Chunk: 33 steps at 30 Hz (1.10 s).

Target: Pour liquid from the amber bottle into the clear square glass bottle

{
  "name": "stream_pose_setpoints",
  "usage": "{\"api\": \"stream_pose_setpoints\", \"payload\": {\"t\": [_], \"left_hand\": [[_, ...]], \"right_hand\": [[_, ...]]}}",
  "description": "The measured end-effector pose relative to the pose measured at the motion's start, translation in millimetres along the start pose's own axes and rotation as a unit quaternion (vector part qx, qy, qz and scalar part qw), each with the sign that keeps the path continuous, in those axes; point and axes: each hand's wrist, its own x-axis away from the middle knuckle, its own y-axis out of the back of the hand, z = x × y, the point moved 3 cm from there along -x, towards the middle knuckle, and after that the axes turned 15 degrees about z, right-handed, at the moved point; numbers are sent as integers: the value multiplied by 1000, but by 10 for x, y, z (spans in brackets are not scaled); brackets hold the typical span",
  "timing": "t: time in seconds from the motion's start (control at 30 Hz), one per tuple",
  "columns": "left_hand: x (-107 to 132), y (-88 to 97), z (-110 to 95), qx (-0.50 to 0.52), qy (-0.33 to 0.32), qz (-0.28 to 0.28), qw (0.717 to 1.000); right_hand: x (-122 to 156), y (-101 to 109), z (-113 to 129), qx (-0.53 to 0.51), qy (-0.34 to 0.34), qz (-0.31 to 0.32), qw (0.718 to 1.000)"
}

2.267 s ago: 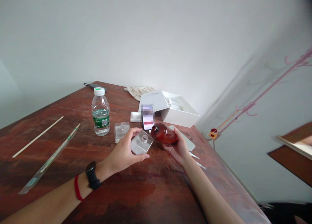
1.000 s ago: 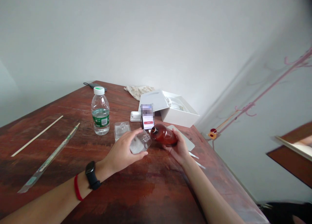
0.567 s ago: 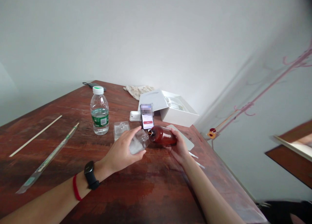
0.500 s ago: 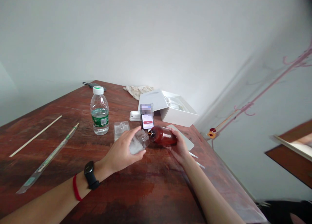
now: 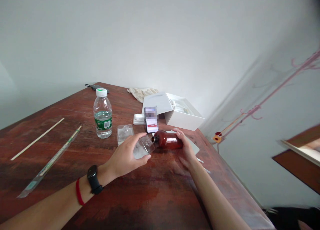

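Two bottles are held in the hands, and we go from left to right. On the worktop [image 5: 125, 196] lie a thin wooden stick [image 5: 37, 139] and a long stick in a plastic sleeve [image 5: 50, 163]. Next is the left hand [image 5: 125, 153], with a black watch [image 5: 93, 180] on its wrist. Its fingers [image 5: 138, 135] are clamped around a clear square glass bottle [image 5: 142, 149], which is tilted with the neck to the right. Behind it stand a water bottle [image 5: 102, 118] and a second square glass bottle [image 5: 125, 131]. We judge the held glass bottle to be stiff, fragile and rather heavy for its size; its smooth flat faces may slip, but they are the best place to hold. Further right, a phone [image 5: 151, 125] stands upright. An amber bottle [image 5: 166, 140] lies on its side in the right hand [image 5: 186, 148], its long axis nearly level and its neck pointing left, just beside the clear neck. We cannot tell if they touch. The right fingers [image 5: 178, 131] are clamped around its wide body, which seems smooth and stiff and is a safer hold than the narrow neck.
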Motion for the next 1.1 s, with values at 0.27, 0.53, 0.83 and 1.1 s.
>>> {"api": "stream_pose_setpoints", "payload": {"t": [0.27,0.53,0.83,1.1], "left_hand": [[-15,2,-5,0,-1,5,1000],[-7,-14,9,-1,0,0,1000],[-15,-10,3,8,-3,3,1000],[-9,-2,2,9,-1,6,1000]], "right_hand": [[7,-8,14,-2,-7,-6,1000],[-26,77,17,43,9,-5,999],[-31,98,30,57,28,-7,998],[-7,78,54,66,25,-13,997]]}}
